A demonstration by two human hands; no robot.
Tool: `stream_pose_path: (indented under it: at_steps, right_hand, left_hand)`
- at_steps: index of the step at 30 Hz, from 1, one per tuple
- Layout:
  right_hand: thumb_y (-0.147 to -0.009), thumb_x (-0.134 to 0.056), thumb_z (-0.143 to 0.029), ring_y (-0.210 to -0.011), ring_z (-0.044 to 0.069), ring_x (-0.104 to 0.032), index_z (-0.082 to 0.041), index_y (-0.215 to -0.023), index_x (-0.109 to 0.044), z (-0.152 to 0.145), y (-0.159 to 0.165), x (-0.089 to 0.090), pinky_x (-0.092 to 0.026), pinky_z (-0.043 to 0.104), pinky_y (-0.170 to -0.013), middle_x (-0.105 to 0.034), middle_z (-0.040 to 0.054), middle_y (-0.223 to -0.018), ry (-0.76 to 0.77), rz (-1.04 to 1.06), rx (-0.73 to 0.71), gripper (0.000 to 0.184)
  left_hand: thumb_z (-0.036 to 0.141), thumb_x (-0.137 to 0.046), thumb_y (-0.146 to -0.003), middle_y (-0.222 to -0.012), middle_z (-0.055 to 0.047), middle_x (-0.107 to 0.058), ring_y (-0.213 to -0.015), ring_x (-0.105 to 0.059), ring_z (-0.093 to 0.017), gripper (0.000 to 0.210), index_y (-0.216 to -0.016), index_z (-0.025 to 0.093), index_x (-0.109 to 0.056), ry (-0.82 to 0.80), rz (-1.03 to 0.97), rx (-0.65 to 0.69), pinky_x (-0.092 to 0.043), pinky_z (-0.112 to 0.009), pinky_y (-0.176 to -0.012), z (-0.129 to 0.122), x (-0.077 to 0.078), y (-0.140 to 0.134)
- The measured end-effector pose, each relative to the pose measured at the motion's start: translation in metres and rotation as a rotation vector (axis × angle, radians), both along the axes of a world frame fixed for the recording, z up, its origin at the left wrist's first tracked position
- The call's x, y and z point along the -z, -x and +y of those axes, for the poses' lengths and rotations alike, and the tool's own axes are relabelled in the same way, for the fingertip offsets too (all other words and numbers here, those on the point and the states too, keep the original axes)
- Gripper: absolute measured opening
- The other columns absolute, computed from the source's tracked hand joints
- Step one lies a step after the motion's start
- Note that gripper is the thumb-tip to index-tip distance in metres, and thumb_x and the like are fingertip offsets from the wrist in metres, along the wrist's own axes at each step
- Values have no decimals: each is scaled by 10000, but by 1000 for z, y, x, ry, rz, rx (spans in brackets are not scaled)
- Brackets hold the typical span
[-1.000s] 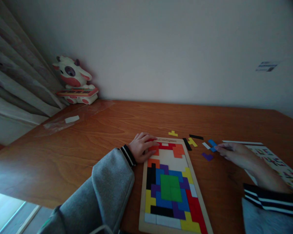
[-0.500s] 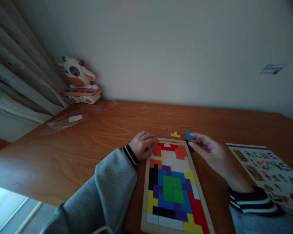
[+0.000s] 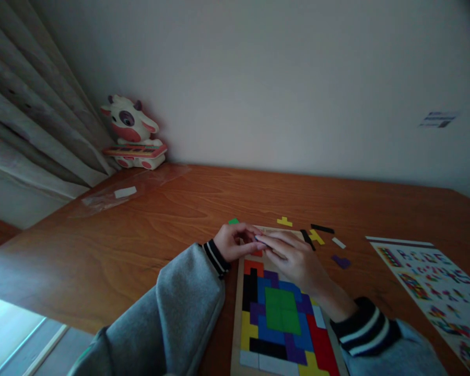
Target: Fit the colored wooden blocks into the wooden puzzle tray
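A wooden puzzle board [image 3: 237, 313] lies in front of me, filled in its lower part with coloured block pieces, among them a green block [image 3: 282, 310] in the middle. My left hand [image 3: 237, 243] is over the board's upper left, thumb and fingers closed in a pinch. My right hand [image 3: 293, 258] reaches across the upper board and meets it fingertip to fingertip. Between the fingertips a dark sliver of a puzzle piece shows; the rest is hidden. The hands and wrist cover much of the upper area. An orange piece [image 3: 253, 268] shows below my left hand.
Loose pieces lie beyond and right of the board: green [image 3: 234, 221], yellow [image 3: 284, 221], black [image 3: 322, 228], white [image 3: 339, 242] and purple [image 3: 341, 261]. A printed pattern sheet [image 3: 426, 277] is at right. A toy cow keyboard [image 3: 135, 136] and clear plastic wrap [image 3: 102, 201] sit back left.
My right hand has moved left from the board's right edge, where it held a blue piece, to meet my left hand. Loose pieces at the right are now uncovered. My left hand has closed.
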State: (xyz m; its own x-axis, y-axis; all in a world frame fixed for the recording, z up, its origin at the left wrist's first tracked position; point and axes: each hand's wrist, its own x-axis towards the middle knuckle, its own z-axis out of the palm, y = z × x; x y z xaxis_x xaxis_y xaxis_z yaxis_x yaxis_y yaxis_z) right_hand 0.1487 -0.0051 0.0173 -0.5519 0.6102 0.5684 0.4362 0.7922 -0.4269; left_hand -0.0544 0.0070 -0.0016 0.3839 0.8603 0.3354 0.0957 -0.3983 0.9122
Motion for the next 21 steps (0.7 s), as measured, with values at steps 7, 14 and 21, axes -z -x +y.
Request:
stream_pose_path:
  at_steps: [7, 14, 21]
  right_hand:
    - [-949, -517, -193, -1067, 187, -631, -305, -1261, -599, 1, -6, 4, -558, 375, -899, -648, 55, -1144, 167, 17, -138, 341]
    - [-860, -680, -272, -897, 180, -664, -242, -972, -707, -9, 8, 10, -552, 339, -841, -706, 19, -951, 250, 2, -33, 119]
    - [-884, -642, -336, -908, 218, -584, -242, -990, -751, -10, 9, 13, -502, 402, -823, -629, 62, -941, 65, -230, -45, 178]
  left_hand:
    - [418, -678, -834, -865, -96, -724, -763, -679, -172, 344, -999, 115, -684, -1, 32, 66, -553, -290, -718, 0, -6, 10]
    - [439, -531, -933, -807, -63, -736, -738, -673, -160, 359, -851, 144, -717, -69, 150, -231, -536, -268, -718, 17, -1, 20]
    - [410, -529, -935, -799, -48, -733, -717, -661, -145, 333, -840, 158, -725, -133, 253, -266, -513, -237, -685, 16, -2, 20]
